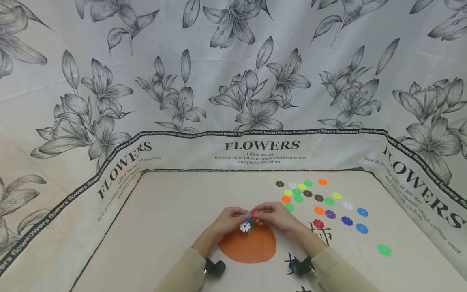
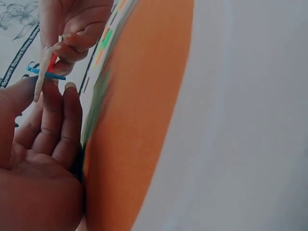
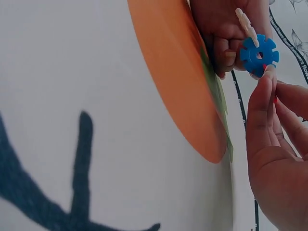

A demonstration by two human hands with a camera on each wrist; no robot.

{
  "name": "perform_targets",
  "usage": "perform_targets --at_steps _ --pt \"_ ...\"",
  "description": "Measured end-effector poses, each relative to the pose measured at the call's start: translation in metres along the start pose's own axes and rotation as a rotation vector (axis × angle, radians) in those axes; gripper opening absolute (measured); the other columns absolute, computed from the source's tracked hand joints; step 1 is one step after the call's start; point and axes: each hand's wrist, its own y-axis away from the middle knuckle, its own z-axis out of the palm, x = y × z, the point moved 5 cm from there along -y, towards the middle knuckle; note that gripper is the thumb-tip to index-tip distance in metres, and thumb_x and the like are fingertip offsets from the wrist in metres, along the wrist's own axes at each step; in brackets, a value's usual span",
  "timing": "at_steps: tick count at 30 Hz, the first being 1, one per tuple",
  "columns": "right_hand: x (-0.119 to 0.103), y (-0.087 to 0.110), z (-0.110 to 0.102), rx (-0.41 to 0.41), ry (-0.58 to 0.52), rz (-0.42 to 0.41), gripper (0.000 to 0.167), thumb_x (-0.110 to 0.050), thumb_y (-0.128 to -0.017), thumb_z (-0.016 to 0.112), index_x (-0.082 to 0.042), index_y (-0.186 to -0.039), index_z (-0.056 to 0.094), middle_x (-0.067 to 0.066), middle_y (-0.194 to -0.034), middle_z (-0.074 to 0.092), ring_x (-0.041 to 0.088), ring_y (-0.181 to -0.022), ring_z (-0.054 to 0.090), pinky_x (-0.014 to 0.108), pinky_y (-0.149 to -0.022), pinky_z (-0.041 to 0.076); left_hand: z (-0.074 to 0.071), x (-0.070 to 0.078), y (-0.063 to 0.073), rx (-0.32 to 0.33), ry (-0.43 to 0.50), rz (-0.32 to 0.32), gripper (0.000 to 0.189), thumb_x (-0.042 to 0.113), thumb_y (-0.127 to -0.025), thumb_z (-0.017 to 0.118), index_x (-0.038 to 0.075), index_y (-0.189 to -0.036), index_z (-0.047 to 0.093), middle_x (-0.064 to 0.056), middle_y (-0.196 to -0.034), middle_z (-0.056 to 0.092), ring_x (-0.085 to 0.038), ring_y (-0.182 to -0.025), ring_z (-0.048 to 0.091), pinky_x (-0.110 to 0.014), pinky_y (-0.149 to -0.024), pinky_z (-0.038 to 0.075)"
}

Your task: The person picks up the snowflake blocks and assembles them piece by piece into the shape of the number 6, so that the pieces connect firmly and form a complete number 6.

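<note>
My two hands meet over the printed orange fruit on the cloth. The left hand (image 1: 226, 220) pinches a blue notched interlocking disc (image 3: 249, 52) with a white disc (image 1: 245, 226) slotted into it at an angle. Opposite it, the right hand (image 1: 280, 215) pinches a red disc (image 1: 253, 212) between thumb and fingers, with its edge right at the blue disc's rim. In the left wrist view the white disc (image 2: 43, 74) stands edge-on across the blue one. Fingers hide most of the red disc.
Many loose notched discs lie scattered on the cloth to the right, among them an orange disc (image 1: 319, 211), a purple disc (image 1: 330, 214), and a green disc (image 1: 384, 250) farther out. A flower-print cloth wall (image 1: 262, 152) closes off the back and sides.
</note>
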Motion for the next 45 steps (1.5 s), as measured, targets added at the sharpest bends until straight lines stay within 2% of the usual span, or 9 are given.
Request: perform_targets --at_steps 4,11,15,20,28,32,37,41,45 --pt "0.000 -0.001 0.003 -0.009 0.019 -0.003 0.031 -0.008 -0.099 0.066 0.013 -0.123 0.064 0.020 -0.103 0.075 0.017 -0.084 0.071 0.033 -0.082 0.059 0.000 -0.001 0.000 0.027 -0.007 -0.013 0.023 0.027 -0.099 0.069 0.007 -0.108 0.077 -0.003 -0.099 0.075 -0.015 -0.096 0.063 -0.035 -0.093 0.050" --pt "-0.001 -0.002 0.006 -0.008 -0.007 0.004 0.030 -0.006 -0.099 0.065 0.014 -0.122 0.064 0.020 -0.104 0.074 0.016 -0.085 0.070 0.032 -0.083 0.059 0.001 0.004 0.001 0.045 0.000 0.005 0.022 0.022 -0.100 0.068 0.003 -0.108 0.076 -0.005 -0.099 0.075 -0.014 -0.093 0.064 -0.036 -0.095 0.051" --pt "-0.004 0.001 0.003 0.003 0.012 0.002 0.032 -0.008 -0.100 0.065 0.013 -0.123 0.063 0.021 -0.104 0.074 0.022 -0.088 0.072 0.036 -0.085 0.059 0.002 0.004 0.002 0.047 -0.002 -0.001 0.022 0.022 -0.099 0.069 0.002 -0.107 0.076 -0.005 -0.099 0.076 -0.014 -0.093 0.066 -0.037 -0.096 0.051" --pt "-0.012 0.011 -0.017 0.068 0.119 -0.018 0.037 -0.013 -0.100 0.066 0.014 -0.125 0.061 0.025 -0.104 0.072 0.031 -0.092 0.072 0.039 -0.085 0.059 0.003 0.003 0.002 0.048 0.005 -0.022 0.023 0.024 -0.098 0.071 0.003 -0.106 0.076 -0.005 -0.098 0.076 -0.016 -0.092 0.066 -0.038 -0.098 0.051" --pt "-0.013 0.024 -0.067 0.237 0.272 -0.002 0.036 -0.010 -0.099 0.067 0.014 -0.125 0.060 0.028 -0.110 0.069 0.033 -0.091 0.072 0.042 -0.081 0.060 0.003 -0.001 0.002 0.048 0.000 -0.054 0.022 0.025 -0.099 0.070 0.007 -0.109 0.076 -0.002 -0.101 0.074 -0.016 -0.094 0.065 -0.037 -0.095 0.053" --pt "-0.009 0.029 -0.087 0.328 0.457 0.043 0.036 -0.012 -0.097 0.068 0.011 -0.124 0.062 0.021 -0.105 0.071 0.026 -0.083 0.072 0.037 -0.071 0.058 0.002 -0.002 0.001 0.041 0.012 -0.040 0.022 0.023 -0.099 0.069 0.005 -0.110 0.075 -0.003 -0.101 0.074 -0.016 -0.093 0.065 -0.032 -0.089 0.055" --pt "-0.003 0.032 -0.098 0.370 0.649 0.100 0.038 -0.015 -0.095 0.071 0.010 -0.122 0.063 0.015 -0.094 0.070 0.020 -0.072 0.066 0.033 -0.062 0.052 0.001 -0.002 0.002 0.038 0.017 -0.031 0.023 0.023 -0.099 0.070 0.004 -0.111 0.075 -0.003 -0.101 0.074 -0.015 -0.091 0.065 -0.029 -0.085 0.055" --pt "0.001 0.030 -0.099 0.375 0.696 0.140 0.040 -0.017 -0.093 0.072 0.010 -0.122 0.062 0.015 -0.097 0.066 0.021 -0.077 0.061 0.034 -0.064 0.051 0.002 -0.002 0.001 0.041 0.010 -0.030 0.022 0.023 -0.099 0.070 0.005 -0.109 0.075 -0.003 -0.099 0.074 -0.015 -0.092 0.065 -0.032 -0.090 0.054" --pt "0.005 0.027 -0.101 0.382 0.690 0.156 0.037 -0.016 -0.092 0.072 0.009 -0.119 0.063 0.015 -0.098 0.062 0.022 -0.079 0.057 0.034 -0.065 0.049 0.003 -0.002 0.001 0.044 0.007 -0.030 0.021 0.025 -0.098 0.071 0.006 -0.107 0.076 -0.003 -0.097 0.074 -0.016 -0.092 0.065 -0.037 -0.098 0.052"
